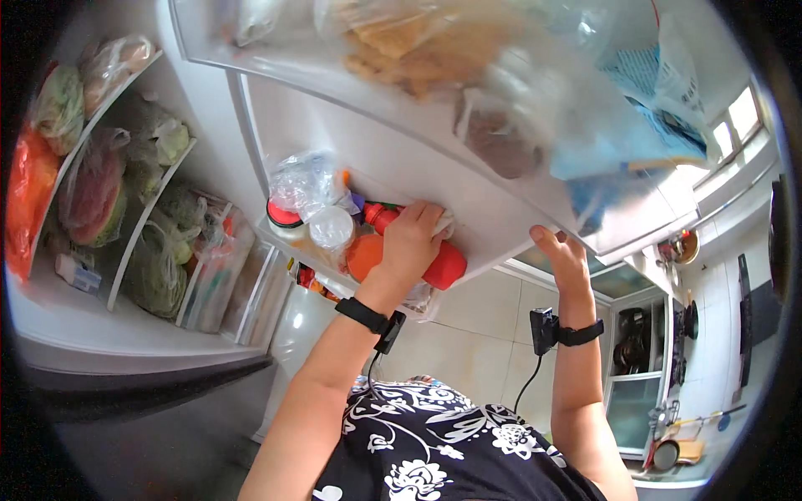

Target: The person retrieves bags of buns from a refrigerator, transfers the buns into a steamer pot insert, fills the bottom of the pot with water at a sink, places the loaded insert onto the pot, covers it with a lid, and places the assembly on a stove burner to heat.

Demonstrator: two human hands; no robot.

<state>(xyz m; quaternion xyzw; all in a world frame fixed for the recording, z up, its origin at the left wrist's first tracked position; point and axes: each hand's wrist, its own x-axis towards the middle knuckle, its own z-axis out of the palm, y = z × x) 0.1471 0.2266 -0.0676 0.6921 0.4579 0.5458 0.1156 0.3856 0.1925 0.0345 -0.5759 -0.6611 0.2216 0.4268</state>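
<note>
My left hand (410, 241) reaches into a refrigerator door shelf (495, 260), its fingers around a crumpled whitish cloth or wrap (445, 224). Beside it stand a red-capped bottle (446, 266), an orange-red lid (365, 255) and a red bottle (380, 217). To their left are a clear round lid (332, 228), a jar with a red and black lid (283, 215) and a clear plastic bag (307, 181). My right hand (557, 247) is raised at the door's lower right edge, thumb up; its fingers are partly hidden behind the door, so its hold is unclear.
An upper door bin (388, 119) holding bagged food hangs close overhead. At the left, open refrigerator shelves (128, 250) carry bagged vegetables and a wrapped melon piece (94, 200). A kitchen cabinet (636, 401) and a counter with pans stand at the right, beyond the tiled floor (482, 332).
</note>
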